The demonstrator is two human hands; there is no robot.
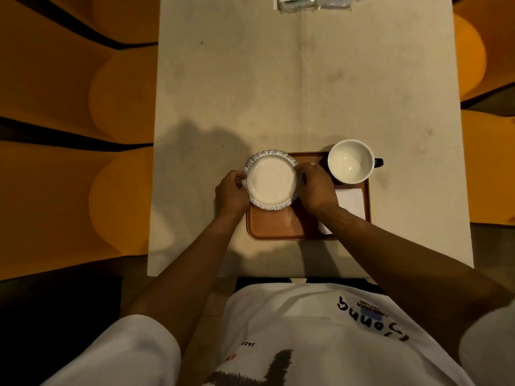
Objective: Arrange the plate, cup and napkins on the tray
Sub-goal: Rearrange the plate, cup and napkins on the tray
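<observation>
A small white plate [271, 181] with a blue patterned rim is held over the far left corner of the orange-brown tray [278, 227]. My left hand [230, 194] grips its left edge and my right hand [316, 188] grips its right edge. A white cup [350, 160] with a dark handle stands at the tray's far right corner. White napkins [351, 203] lie flat on the right side of the tray, partly hidden by my right forearm.
The tray rests on a beige table [292, 87]. White packets or a dispenser [312, 2] stand at the table's far edge. Orange seats [83, 107] flank the table on both sides.
</observation>
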